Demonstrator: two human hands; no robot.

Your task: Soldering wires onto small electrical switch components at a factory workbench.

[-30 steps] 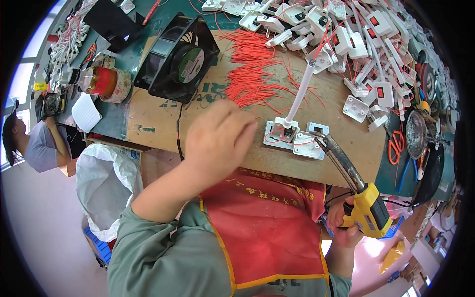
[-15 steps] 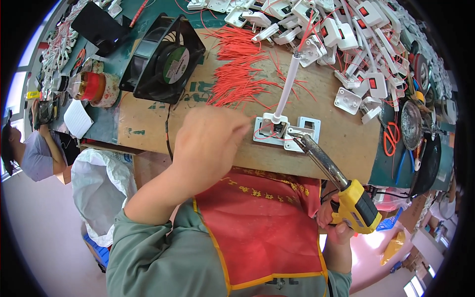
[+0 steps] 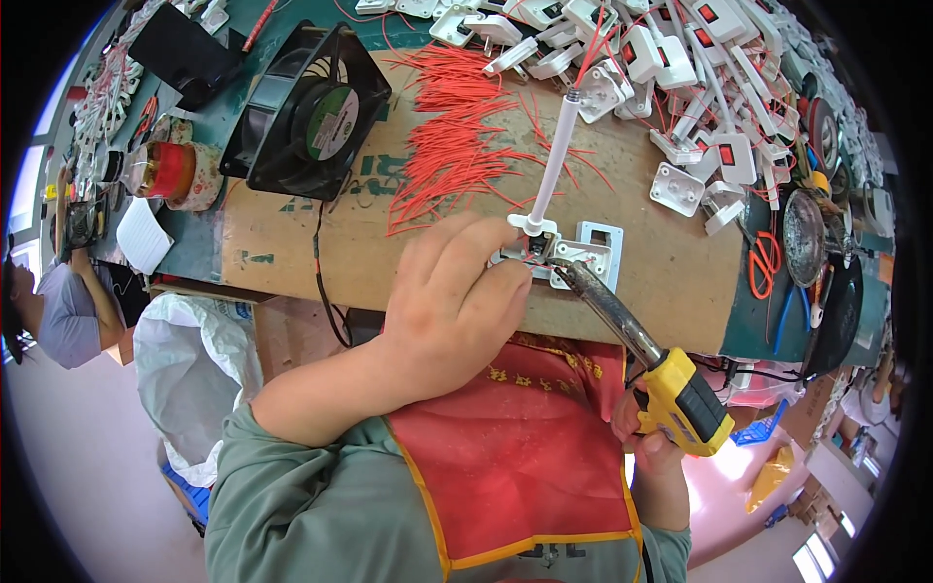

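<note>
A: What had moved since half a second before?

B: The left hand (image 3: 457,311) had slid toward three o'clock along the brown board (image 3: 292,243), and its fingertips now pressed on the white plastic part (image 3: 573,255). The soldering iron (image 3: 632,340) had its tip brought up against that part.

A: How were the hands gripping?

B: The left hand lay curled over the part, pinning it down rather than lifting it. The right hand (image 3: 653,449) was clenched around the iron's yellow handle at five o'clock from the part.

A: Where did the part sit?

B: On the board, near its front edge, with a white tube (image 3: 556,146) rising from it toward twelve o'clock.

A: And around it?

B: Loose red wires (image 3: 452,146) lay at eleven o'clock, a black fan (image 3: 311,112) at ten o'clock, and a heap of white housings (image 3: 680,68) at one o'clock.
</note>
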